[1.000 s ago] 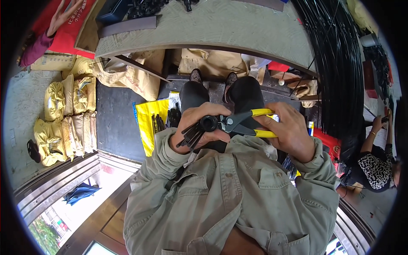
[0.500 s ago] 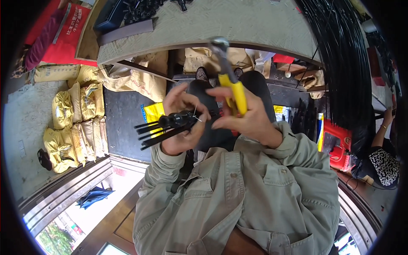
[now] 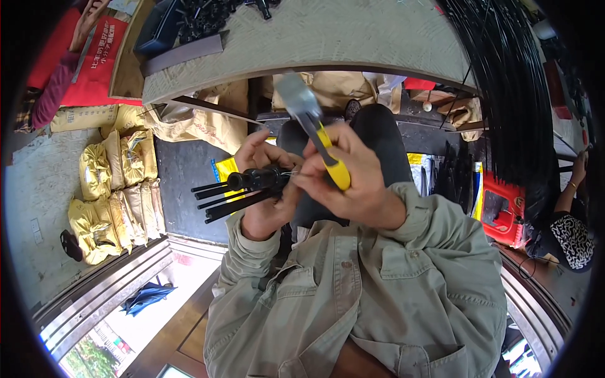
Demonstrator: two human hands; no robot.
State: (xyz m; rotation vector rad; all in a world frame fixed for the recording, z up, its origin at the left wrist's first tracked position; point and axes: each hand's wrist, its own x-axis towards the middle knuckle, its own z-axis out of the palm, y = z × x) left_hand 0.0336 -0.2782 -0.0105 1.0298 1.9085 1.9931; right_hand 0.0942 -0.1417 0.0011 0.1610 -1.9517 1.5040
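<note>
Yellow sacks (image 3: pixel 120 189) lie stacked on the floor at left. A dark tray (image 3: pixel 165 28) of black fittings sits on the counter (image 3: pixel 353 38). The left hand (image 3: pixel 268 189) grips a bundle of black rods (image 3: pixel 242 189) above the lap; the right hand (image 3: pixel 353 179) clutches yellow-handled pliers (image 3: pixel 315 129), touching the bundle.

The person wears a pale khaki-green work jacket (image 3: pixel 378 296) with long sleeves, a buttoned front placket and flapped chest pockets at five and seven o'clock. Its cuffs bunch at the wrists. Dark trousers (image 3: pixel 378 135) cover the legs at twelve o'clock.
</note>
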